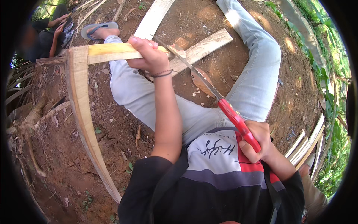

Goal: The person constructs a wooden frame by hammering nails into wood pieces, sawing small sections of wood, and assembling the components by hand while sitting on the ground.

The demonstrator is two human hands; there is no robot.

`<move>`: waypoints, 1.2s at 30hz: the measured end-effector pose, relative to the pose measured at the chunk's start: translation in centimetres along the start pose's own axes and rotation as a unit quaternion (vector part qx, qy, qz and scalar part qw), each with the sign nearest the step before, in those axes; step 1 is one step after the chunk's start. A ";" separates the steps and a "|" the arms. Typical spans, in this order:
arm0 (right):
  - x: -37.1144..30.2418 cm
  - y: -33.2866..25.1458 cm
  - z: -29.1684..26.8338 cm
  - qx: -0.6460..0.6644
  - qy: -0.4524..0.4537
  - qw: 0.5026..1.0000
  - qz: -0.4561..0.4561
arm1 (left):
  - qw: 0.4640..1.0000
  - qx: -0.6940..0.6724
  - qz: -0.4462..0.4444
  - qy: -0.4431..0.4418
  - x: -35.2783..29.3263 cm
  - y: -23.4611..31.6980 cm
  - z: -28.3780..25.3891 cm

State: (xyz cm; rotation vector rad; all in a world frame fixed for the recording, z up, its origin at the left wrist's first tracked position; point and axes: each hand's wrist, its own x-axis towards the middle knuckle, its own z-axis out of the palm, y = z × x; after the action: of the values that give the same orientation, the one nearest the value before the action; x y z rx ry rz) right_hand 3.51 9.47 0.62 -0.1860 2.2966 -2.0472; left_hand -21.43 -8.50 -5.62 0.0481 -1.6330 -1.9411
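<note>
My left hand (152, 56) is closed around a short yellowish wooden strip (108, 53), near its right end. At its other end this strip meets a long, pale wooden strip (82, 106) at a corner, and the long one runs down toward my left side. In my right hand (257, 140) is a hand saw (238, 123) with a red handle, gripped at the handle's lower end. Its narrow toothed blade slants up and left, crossing the short strip's end just right of my left hand. Whether the teeth have cut into the wood I cannot tell.
Between my legs a rough plank (209, 46) lies on brown soil, with a pale board (153, 18) beyond it. Several thin strips (305, 145) are stacked at the right. Another person (48, 37) sits at the far left. Roots (33, 119) lie at the left.
</note>
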 end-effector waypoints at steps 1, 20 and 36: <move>-0.5 -0.2 -0.2 0.013 -0.002 1.000 0.001 | 1.000 -0.005 0.001 0.003 -0.3 0.1 -0.4; -0.8 0.4 -0.2 -0.013 0.019 1.000 -0.015 | 0.999 0.003 0.026 -0.027 0.2 -0.9 -0.6; 6.1 6.0 2.8 -0.021 0.051 0.998 -0.041 | 0.995 0.037 0.072 -0.064 -1.2 -1.1 1.2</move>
State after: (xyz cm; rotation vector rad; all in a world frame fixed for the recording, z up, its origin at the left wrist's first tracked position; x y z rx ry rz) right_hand -2.52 6.64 -5.41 -0.1855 2.4320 -2.0963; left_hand -21.34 -6.84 -6.76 -0.1624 -1.7401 -1.8067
